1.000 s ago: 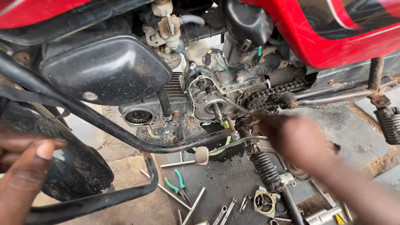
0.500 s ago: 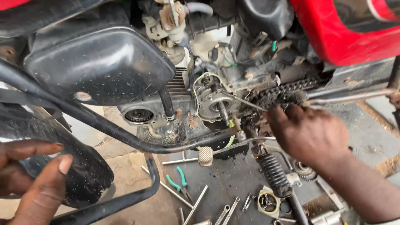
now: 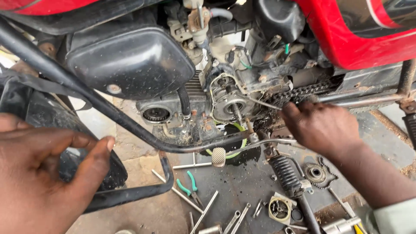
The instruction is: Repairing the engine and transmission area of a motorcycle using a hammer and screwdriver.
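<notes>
Since the moment before, the right hand (image 3: 323,128) had slid a little further in toward the engine (image 3: 225,102), its fingertips now up against the grimy drive chain (image 3: 303,93) just right of the round sprocket housing, while the left hand (image 3: 45,173) had lifted higher at the lower left of the view. From where I stood, the right hand lay palm down with its fingers curled under at the chain; whether they gripped anything I could not tell, since the knuckles hid the tips. The left hand hung loosely open, fingers bent and thumb apart, holding nothing, close in front of the black tyre (image 3: 39,117) and near the black crash bar (image 3: 125,125) that swept across below the engine. The chain ran from the exposed engine sprocket back toward the right, beneath the red side panel (image 3: 359,34). A silver foot lever with a ribbed pad (image 3: 219,157) stuck out under the engine, between the two hands. On the oily floor below lay green-handled pliers (image 3: 188,184), several spanners (image 3: 234,219), a loose sprocket (image 3: 315,173) and a small square metal casing (image 3: 279,208), all well apart from the left hand and nearer the right forearm.
</notes>
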